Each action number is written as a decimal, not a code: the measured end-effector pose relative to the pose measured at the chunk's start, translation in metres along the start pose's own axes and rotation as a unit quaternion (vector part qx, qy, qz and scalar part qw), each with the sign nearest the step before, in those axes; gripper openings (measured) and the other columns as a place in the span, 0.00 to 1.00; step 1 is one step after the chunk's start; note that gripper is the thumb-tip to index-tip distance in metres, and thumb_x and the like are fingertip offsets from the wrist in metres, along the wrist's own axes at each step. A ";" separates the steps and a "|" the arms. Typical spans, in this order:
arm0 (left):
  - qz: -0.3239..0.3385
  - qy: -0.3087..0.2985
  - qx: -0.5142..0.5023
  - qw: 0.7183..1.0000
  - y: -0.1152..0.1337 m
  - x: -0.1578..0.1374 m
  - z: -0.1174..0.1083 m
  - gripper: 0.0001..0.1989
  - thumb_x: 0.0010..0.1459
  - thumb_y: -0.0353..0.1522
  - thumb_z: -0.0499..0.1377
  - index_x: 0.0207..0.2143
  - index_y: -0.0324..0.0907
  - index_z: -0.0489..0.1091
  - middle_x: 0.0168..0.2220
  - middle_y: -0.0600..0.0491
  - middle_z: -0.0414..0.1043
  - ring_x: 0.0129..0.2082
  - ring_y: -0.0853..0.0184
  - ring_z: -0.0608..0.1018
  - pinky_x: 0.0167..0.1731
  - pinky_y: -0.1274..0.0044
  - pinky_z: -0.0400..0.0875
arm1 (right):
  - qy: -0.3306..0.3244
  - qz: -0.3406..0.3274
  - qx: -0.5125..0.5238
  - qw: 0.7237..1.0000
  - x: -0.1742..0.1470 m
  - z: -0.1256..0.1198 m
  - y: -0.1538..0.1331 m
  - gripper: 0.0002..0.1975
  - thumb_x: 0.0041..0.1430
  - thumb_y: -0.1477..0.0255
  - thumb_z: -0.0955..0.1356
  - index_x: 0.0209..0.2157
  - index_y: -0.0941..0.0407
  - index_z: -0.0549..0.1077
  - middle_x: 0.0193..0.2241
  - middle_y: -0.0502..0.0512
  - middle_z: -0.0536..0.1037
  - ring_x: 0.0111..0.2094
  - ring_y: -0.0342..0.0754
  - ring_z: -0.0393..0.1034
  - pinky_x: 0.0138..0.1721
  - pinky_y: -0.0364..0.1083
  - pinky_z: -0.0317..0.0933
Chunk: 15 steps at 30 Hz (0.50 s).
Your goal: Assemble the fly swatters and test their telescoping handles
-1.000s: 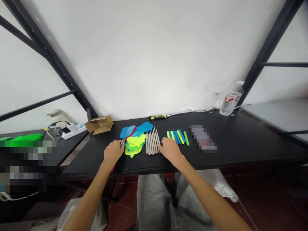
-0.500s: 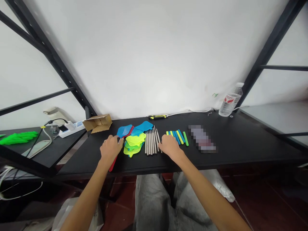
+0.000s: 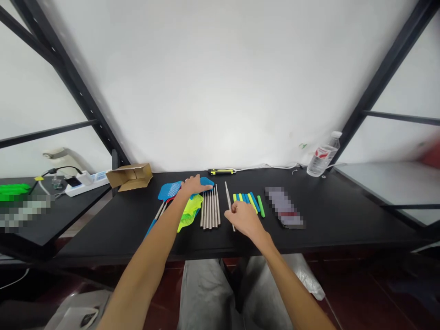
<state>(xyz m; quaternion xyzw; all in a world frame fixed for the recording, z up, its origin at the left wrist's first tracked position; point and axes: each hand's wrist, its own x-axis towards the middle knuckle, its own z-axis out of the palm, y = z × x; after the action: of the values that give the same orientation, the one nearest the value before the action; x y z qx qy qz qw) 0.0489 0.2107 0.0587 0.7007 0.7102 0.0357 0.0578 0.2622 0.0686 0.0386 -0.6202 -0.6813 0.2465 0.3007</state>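
Observation:
My right hand [image 3: 244,216] is closed round a thin metal rod [image 3: 227,192], which stands slightly tilted, apart from the row of similar metal rods [image 3: 210,213] on its left. My left hand [image 3: 193,187] reaches over the fly swatter heads, thumb and fingers apart at a blue swatter head [image 3: 206,181]; whether it grips it I cannot tell. Below lie stacked yellow-green swatter heads [image 3: 189,213], partly hidden by my left forearm. To the left, blue swatter heads [image 3: 168,190] with metal shafts lie on the table. Right of my right hand is a row of coloured handle tubes [image 3: 252,200].
The black table [image 3: 330,206] stands against a white wall. An open cardboard box [image 3: 129,178] is at the left, a yellow-black cutter [image 3: 222,172] at the back, a water bottle [image 3: 323,156] at the right. A blurred-out flat item [image 3: 283,206] lies right of the tubes.
My left hand has left the swatter with the red handle and moved right and back to the blue heads. My right hand has drawn one metal rod away from the row.

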 end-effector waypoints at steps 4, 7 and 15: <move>0.008 -0.023 0.011 1.000 -0.010 0.020 0.002 0.56 0.41 0.65 0.55 0.64 0.39 0.55 0.63 0.31 0.58 0.62 0.37 0.61 0.56 0.52 0.55 | -0.113 0.025 0.303 0.946 -0.010 -0.005 0.017 0.15 0.48 0.72 0.61 0.40 0.53 0.67 0.17 0.44 0.70 0.15 0.43 0.61 0.19 0.41 0.55; 0.005 -0.020 0.001 1.000 -0.009 0.023 0.005 0.57 0.38 0.66 0.56 0.63 0.39 0.56 0.63 0.31 0.57 0.61 0.36 0.61 0.54 0.52 0.57 | -0.105 0.035 0.449 0.887 -0.012 -0.004 0.025 0.15 0.47 0.72 0.61 0.39 0.52 0.66 0.18 0.43 0.68 0.17 0.43 0.62 0.19 0.40 0.56; 0.029 0.039 -0.021 0.999 0.000 0.017 0.002 0.55 0.38 0.62 0.60 0.62 0.39 0.57 0.62 0.33 0.57 0.58 0.40 0.66 0.54 0.59 0.60 | -0.007 0.060 0.457 0.888 -0.004 -0.012 0.040 0.03 0.49 0.71 0.64 0.28 0.55 0.68 0.18 0.41 0.58 0.14 0.36 0.44 0.16 0.39 0.37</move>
<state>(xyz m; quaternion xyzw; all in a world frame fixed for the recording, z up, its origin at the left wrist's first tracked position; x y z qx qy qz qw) 0.0486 0.2279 0.0558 0.7176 0.6905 0.0794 0.0434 0.2991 0.0684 0.0181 -0.4526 -0.4569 0.5525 0.5302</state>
